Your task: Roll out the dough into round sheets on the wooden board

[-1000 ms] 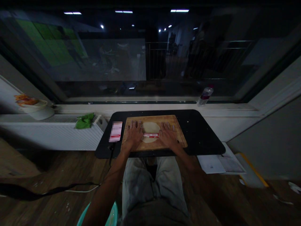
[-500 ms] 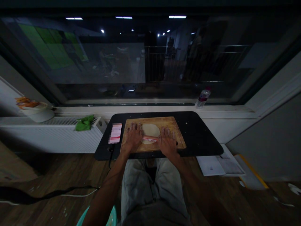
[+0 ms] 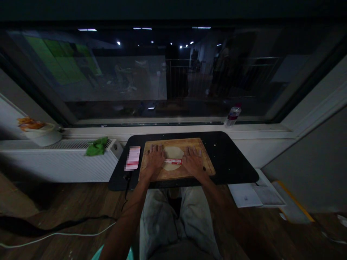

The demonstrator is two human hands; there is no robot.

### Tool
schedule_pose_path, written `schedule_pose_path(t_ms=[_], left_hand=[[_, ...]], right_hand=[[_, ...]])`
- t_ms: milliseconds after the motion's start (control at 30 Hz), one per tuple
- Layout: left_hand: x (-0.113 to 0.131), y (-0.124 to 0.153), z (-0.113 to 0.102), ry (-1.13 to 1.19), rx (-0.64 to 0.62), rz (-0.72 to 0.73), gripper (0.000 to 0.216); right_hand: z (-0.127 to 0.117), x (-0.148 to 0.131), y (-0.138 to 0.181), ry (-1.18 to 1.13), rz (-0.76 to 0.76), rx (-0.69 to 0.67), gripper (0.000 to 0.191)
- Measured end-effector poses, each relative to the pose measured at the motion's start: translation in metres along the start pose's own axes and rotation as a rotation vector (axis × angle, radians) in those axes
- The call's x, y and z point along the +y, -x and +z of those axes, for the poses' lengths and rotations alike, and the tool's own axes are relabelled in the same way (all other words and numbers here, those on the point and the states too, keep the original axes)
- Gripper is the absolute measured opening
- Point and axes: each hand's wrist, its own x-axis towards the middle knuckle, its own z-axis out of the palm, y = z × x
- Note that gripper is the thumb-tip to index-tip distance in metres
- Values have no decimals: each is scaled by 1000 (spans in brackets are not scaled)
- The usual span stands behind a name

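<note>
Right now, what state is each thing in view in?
dough: flat disc on the board
rolling stick: lying across the dough
left hand: open, pressing the rolling stick
right hand: open, pressing the rolling stick
water bottle: upright on the sill
green cloth: crumpled on the radiator

Pale round dough flat on wooden cutting board; red-white roller lying crosswise over dough's near part.

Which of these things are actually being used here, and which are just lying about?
In use: left hand, right hand, rolling pin, flat dough, wooden board, black table.
Lying about: packet, green cloth, bottle, bowl, papers.
</note>
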Motion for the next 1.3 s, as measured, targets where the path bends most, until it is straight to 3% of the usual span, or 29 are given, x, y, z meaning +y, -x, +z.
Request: schedule_pose_path(t_ms=[267, 467, 767, 933, 1133, 1300], left_hand=[[5, -25, 0, 4, 68, -57, 55], [5, -31, -3, -4, 12, -93, 55], [8, 1, 4, -18, 96, -154, 57], [14, 19, 0, -12, 78, -151, 57], [19, 36, 4, -15, 100, -154, 57], [23, 51, 10, -15, 152, -141, 59]], right_hand=[[-2, 11, -49, -52, -10, -98, 67], [5, 14, -55, -37, -19, -63, 67], [10, 15, -50, 6, -75, -118, 72], [10, 16, -46, -38, -102, -74, 71], [6, 9, -40, -48, -1, -75, 68], [6, 7, -38, -55, -19, -45, 70]])
